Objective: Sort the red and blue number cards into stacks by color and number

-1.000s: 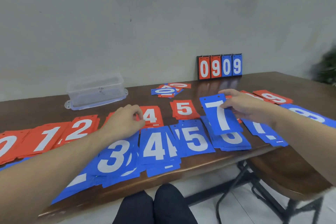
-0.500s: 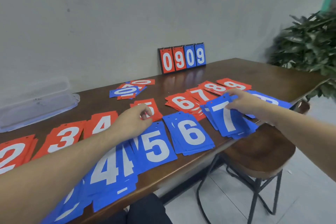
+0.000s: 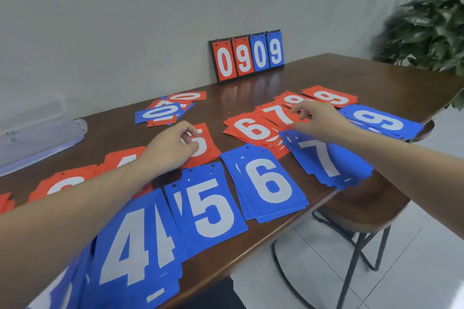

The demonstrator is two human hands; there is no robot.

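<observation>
A: What is seen, largest first?

B: A long dark wooden table [image 3: 351, 78] is shown, glossy enough to mirror the flip scoreboard [image 3: 247, 56] stood against the wall. Two rows of thin, flat, matte rectangular cards are laid on it — red behind, blue along the near edge. A clear plastic box [image 3: 37, 133] is set at far left, and a plant [image 3: 431, 22] at far right.

A: And the task's cards?

B: The blue 4 stack [image 3: 133, 246], blue 5 stack [image 3: 211, 206], blue 6 stack [image 3: 268, 183] and blue 7 stack [image 3: 324, 158] are fanned loosely, long axes running away from the person. The red 6 stack [image 3: 251, 130] and red 7 stack [image 3: 278, 114] are laid behind them. An unsorted pile [image 3: 165, 110] is left mid-table, beyond the hands.

A: Which hand is nearer that pile?

B: The left hand [image 3: 173, 148] — the pile lies just ahead of it and slightly left. The hand is rested on the red 5 stack [image 3: 203, 145], fingers curled; whether a card is pinched cannot be told.

A: The right hand?

B: The right hand [image 3: 319, 120] is held over the red 7s, just behind the blue 7s, fingers loosely bent with nothing visibly grasped.
</observation>
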